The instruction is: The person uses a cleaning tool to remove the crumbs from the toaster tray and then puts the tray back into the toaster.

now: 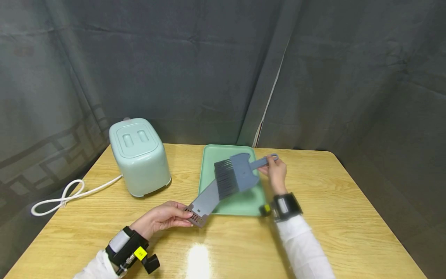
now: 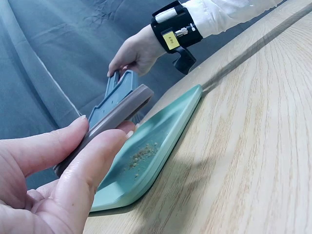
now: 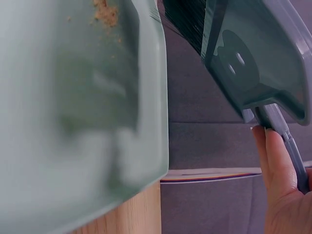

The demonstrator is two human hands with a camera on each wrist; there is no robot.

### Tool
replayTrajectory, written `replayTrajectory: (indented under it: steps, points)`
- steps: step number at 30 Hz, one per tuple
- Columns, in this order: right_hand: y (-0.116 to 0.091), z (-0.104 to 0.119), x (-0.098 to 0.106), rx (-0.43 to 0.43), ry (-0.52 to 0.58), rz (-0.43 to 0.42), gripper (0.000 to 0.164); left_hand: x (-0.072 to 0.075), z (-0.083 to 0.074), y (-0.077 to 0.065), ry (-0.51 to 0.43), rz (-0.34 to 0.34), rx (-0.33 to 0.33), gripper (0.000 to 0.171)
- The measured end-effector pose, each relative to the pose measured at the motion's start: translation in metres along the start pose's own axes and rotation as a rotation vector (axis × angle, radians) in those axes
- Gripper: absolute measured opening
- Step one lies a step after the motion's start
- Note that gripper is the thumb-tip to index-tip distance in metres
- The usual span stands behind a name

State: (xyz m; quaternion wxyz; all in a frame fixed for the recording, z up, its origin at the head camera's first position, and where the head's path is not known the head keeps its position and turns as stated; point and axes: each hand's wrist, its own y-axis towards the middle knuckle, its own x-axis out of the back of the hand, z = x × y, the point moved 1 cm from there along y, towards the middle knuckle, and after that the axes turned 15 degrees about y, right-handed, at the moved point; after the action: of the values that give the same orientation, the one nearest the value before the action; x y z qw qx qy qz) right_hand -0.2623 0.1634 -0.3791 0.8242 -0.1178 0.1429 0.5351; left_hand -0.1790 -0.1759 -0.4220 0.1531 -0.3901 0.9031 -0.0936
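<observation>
In the head view my left hand (image 1: 168, 216) pinches the brown slotted end of a flat grey plate (image 1: 206, 198) between thumb and fingers. The plate slants up to the right over a mint-green tray (image 1: 231, 207). My right hand (image 1: 274, 172) grips the looped handle of a blue-grey brush (image 1: 245, 172), whose dark bristles (image 1: 225, 178) overlap the plate's far end. Seen from the right wrist, the brush's wide body (image 3: 258, 58) is hollow. Brown crumbs (image 2: 144, 153) lie in the tray in the left wrist view, below both tools.
A light-blue toaster-like appliance (image 1: 144, 162) with a closed lid stands at the back left of the wooden table (image 1: 334, 209). Its white cord (image 1: 88, 192) lies looped at the left edge. Dark grey curtains (image 1: 174, 77) hang behind the table.
</observation>
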Motion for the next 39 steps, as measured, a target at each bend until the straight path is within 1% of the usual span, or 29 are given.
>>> replayTrajectory:
  steps: [3, 10, 19, 25, 30, 39]
  points:
    - [0.001, 0.002, 0.002, 0.01, -0.01, -0.011, 0.03, 0.0, 0.001, 0.0, 0.008, -0.004, -0.002, 0.026]
    - [0.006, 0.005, 0.008, 0.026, -0.013, -0.026, 0.029, -0.001, 0.0, -0.001, 0.007, -0.006, -0.006, 0.026]
    - [0.007, 0.011, 0.013, 0.038, -0.017, -0.052, 0.022, -0.001, -0.001, -0.001, 0.004, -0.002, -0.003, 0.024]
    - [0.008, 0.013, 0.018, 0.044, 0.021, -0.05, 0.023, -0.001, -0.001, 0.0, 0.015, -0.006, 0.002, 0.025]
    - [0.008, 0.014, 0.025, 0.041, 0.002, -0.055, 0.024, -0.001, -0.001, 0.0, 0.015, -0.004, -0.001, 0.025]
    - [0.008, 0.017, 0.031, 0.054, 0.025, -0.068, 0.024, -0.002, -0.002, 0.0, 0.022, -0.007, -0.002, 0.025]
